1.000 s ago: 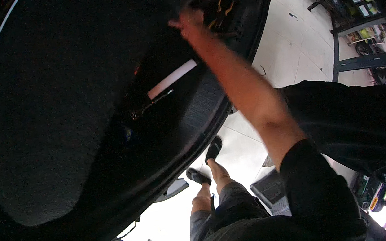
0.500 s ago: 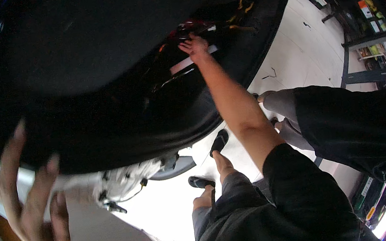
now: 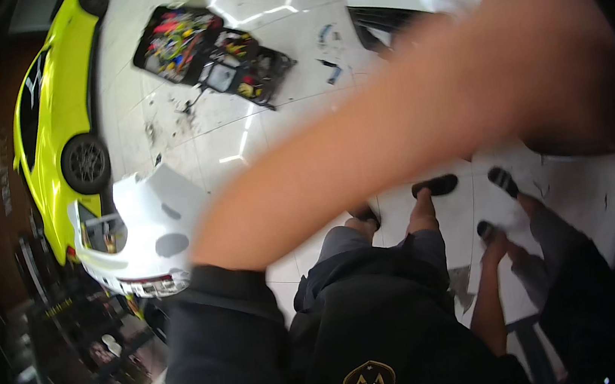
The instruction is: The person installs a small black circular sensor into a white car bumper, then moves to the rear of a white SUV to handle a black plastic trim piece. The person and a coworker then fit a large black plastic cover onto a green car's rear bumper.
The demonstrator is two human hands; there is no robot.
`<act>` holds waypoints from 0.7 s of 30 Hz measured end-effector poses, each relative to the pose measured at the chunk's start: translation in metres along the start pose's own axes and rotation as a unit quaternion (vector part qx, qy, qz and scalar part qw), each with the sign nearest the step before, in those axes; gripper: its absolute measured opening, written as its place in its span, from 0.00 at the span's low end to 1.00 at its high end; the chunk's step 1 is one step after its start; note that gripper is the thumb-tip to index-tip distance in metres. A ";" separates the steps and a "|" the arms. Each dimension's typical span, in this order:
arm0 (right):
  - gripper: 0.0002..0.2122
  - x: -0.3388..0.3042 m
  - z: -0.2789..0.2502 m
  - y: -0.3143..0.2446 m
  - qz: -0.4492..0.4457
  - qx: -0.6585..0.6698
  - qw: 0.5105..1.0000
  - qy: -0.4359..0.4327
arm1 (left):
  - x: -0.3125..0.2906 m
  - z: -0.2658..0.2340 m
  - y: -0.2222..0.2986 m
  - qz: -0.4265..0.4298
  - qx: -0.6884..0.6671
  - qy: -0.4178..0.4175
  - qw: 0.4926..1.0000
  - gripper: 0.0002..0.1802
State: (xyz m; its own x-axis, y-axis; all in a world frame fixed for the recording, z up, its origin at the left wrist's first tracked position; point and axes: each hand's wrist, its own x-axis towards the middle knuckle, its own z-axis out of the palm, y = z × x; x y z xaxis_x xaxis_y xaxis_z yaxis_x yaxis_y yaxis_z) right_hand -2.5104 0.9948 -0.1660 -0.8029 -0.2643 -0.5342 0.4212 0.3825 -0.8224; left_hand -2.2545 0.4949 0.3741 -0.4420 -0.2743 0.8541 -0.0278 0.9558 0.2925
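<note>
Overhead, blurred bare forearm (image 3: 392,137) — yellow car (image 3: 60,121) beyond

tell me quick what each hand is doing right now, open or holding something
Left hand: not in view in the head picture.
Right hand: cannot be told; the blurred bare forearm sweeps up to the right and the hand itself is lost at the dark rim.

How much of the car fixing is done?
Done: a white bumper already lies off on the floor. In hand: nothing visible; a blurred forearm crosses the picture, its hand out of view. Left: the tool tray sits open, and the bumper isn't on any car.
</note>
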 end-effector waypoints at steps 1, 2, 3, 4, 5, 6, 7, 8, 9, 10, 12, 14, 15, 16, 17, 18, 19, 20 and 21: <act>0.17 -0.032 -0.054 0.049 0.056 -0.066 0.996 -0.020 | -0.048 -0.023 0.007 -0.058 -0.048 0.016 0.997 0.17; 0.17 -0.076 -0.054 0.078 0.152 -0.179 0.971 -0.042 | -0.093 -0.045 0.020 -0.130 -0.080 -0.011 0.988 0.17; 0.17 -0.128 -0.064 0.106 0.235 -0.252 0.937 -0.052 | -0.133 -0.055 0.039 -0.210 -0.121 -0.053 0.969 0.17; 0.17 -0.163 -0.057 0.119 0.284 -0.316 0.901 -0.088 | -0.193 -0.085 0.060 -0.314 -0.096 -0.137 0.935 0.18; 0.16 -0.188 -0.043 0.125 0.289 -0.360 0.877 -0.131 | -0.247 -0.115 0.076 -0.422 -0.066 -0.216 0.878 0.17; 0.16 -0.201 -0.015 0.123 0.279 -0.407 0.849 -0.189 | -0.349 -0.154 0.097 -0.501 0.004 -0.317 0.805 0.17; 0.16 -0.215 0.008 0.121 0.263 -0.435 0.831 -0.226 | -0.407 -0.188 0.114 -0.570 0.002 -0.400 0.718 0.18; 0.16 -0.223 0.030 0.117 0.236 -0.454 0.822 -0.251 | -0.433 -0.226 0.123 -0.594 -0.026 -0.454 0.664 0.21; 0.16 -0.223 0.060 0.112 0.198 -0.473 0.812 -0.277 | -0.474 -0.262 0.136 -0.641 -0.037 -0.471 0.605 0.22; 0.16 -0.219 0.084 0.105 0.157 -0.493 0.804 -0.293 | -0.495 -0.288 0.144 -0.661 -0.030 -0.460 0.591 0.21; 0.16 -0.188 0.149 0.081 0.039 -0.513 0.801 -0.306 | -0.522 -0.329 0.145 -0.733 0.017 -0.429 0.527 0.22; 0.16 -0.157 0.240 0.035 -0.072 -0.502 0.801 -0.318 | -0.550 -0.357 0.141 -0.788 0.031 -0.337 0.515 0.21; 0.14 -0.210 0.324 -0.046 0.020 -0.430 0.833 -0.348 | -0.560 -0.364 0.125 -0.806 0.054 -0.304 0.504 0.21; 0.12 -0.191 0.356 -0.069 0.001 -0.412 0.844 -0.343 | -0.555 -0.363 0.098 -0.807 0.043 -0.275 0.521 0.21; 0.13 -0.186 0.399 -0.092 -0.036 -0.429 0.830 -0.355 | -0.552 -0.363 0.077 -0.809 0.036 -0.235 0.537 0.21; 0.13 -0.177 0.440 -0.107 -0.067 -0.413 0.833 -0.362 | -0.551 -0.360 0.054 -0.811 0.029 -0.194 0.551 0.21; 0.12 -0.176 0.479 -0.119 -0.105 -0.410 0.828 -0.367 | -0.554 -0.358 0.030 -0.812 0.022 -0.154 0.563 0.20; 0.12 -0.185 0.533 -0.126 -0.142 -0.405 0.818 -0.384 | -0.564 -0.361 0.019 -0.797 0.035 -0.153 0.583 0.20; 0.12 -0.193 0.585 -0.131 -0.173 -0.454 0.776 -0.404 | -0.564 -0.366 0.000 -0.799 0.030 -0.143 0.583 0.20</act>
State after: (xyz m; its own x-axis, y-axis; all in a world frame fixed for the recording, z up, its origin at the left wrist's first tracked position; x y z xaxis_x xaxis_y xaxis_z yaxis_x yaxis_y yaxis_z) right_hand -2.1641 0.4773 -0.0696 -0.1220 -0.8184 -0.5616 -0.5247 0.5334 -0.6634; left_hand -1.6766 0.6108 0.0498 0.0616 -0.7989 -0.5983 -0.6364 -0.4932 0.5931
